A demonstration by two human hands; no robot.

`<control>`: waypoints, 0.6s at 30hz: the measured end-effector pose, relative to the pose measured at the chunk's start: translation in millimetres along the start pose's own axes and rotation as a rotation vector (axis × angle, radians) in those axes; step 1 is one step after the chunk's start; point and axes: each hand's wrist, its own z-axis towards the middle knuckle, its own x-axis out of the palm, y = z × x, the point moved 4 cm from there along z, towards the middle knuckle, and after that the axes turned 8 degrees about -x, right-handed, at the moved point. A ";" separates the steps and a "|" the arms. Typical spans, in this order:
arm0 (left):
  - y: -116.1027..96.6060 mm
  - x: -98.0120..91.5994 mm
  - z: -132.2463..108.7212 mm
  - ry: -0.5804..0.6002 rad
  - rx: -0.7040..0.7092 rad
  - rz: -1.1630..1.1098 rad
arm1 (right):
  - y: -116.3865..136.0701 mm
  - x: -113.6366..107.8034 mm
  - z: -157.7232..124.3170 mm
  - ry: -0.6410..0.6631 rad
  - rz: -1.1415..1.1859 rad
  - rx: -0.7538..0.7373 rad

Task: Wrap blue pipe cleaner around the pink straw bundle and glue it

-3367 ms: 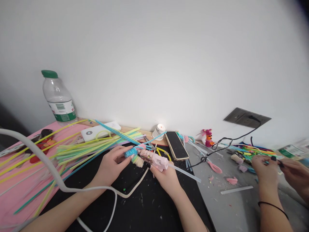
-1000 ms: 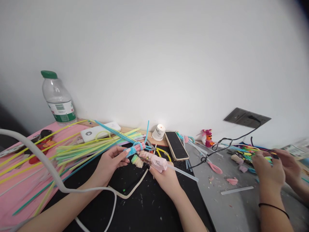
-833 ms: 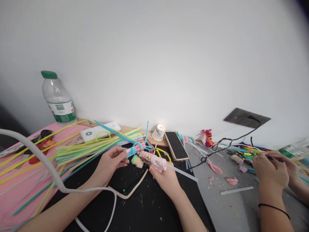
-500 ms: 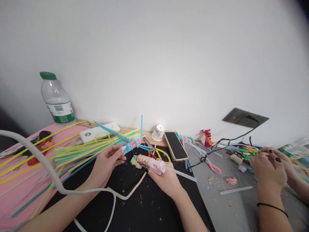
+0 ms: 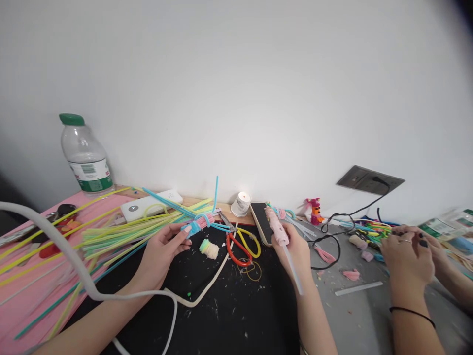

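Observation:
My left hand (image 5: 162, 249) is closed on a bundle of pink and blue straws (image 5: 199, 223) tied with a blue straw, held just above the black mat (image 5: 221, 315). My right hand (image 5: 295, 249) grips a pink glue gun (image 5: 278, 228) with a clear glue stick (image 5: 293, 270) poking out toward me; it sits over the mat's right edge, beside a black phone (image 5: 260, 219). A small green and cream wrapped piece (image 5: 209, 248) lies on the mat between my hands, next to red and yellow scissors (image 5: 242, 242).
Many loose straws (image 5: 111, 227) spread across a pink sheet at the left. A plastic bottle (image 5: 84, 158), power bank (image 5: 151, 203) and lit candle (image 5: 241, 202) stand by the wall. Another person's hands (image 5: 414, 251) work over coloured straws at the right. A white cable (image 5: 74, 266) crosses the left.
My right hand has lifted the glue gun away from the bundle and carried it right, uncovering the scissors and the wrapped piece. My left hand holds the bundle almost still.

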 end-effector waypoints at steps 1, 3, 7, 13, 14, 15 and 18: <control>0.2 0.0 -0.2 0.004 -0.001 0.004 | -6.5 -6.1 0.4 0.001 -0.036 0.015; 0.7 -0.1 -0.3 0.011 0.000 0.008 | -20.7 -19.0 0.1 -0.006 -0.094 0.051; 2.6 1.1 1.1 0.028 0.012 0.013 | -54.3 -43.9 -4.3 -0.045 -0.230 0.205; 8.6 1.8 5.7 0.061 0.036 0.041 | -78.5 -59.7 -17.0 -0.081 -0.358 0.290; 9.5 1.7 6.1 0.071 0.043 0.058 | -78.1 -59.6 -19.4 -0.086 -0.362 0.286; 10.3 1.6 6.3 0.081 0.051 0.076 | -77.1 -58.9 -21.6 -0.092 -0.365 0.282; 10.8 2.0 5.5 0.098 0.071 0.119 | -72.9 -55.0 -26.2 -0.119 -0.376 0.267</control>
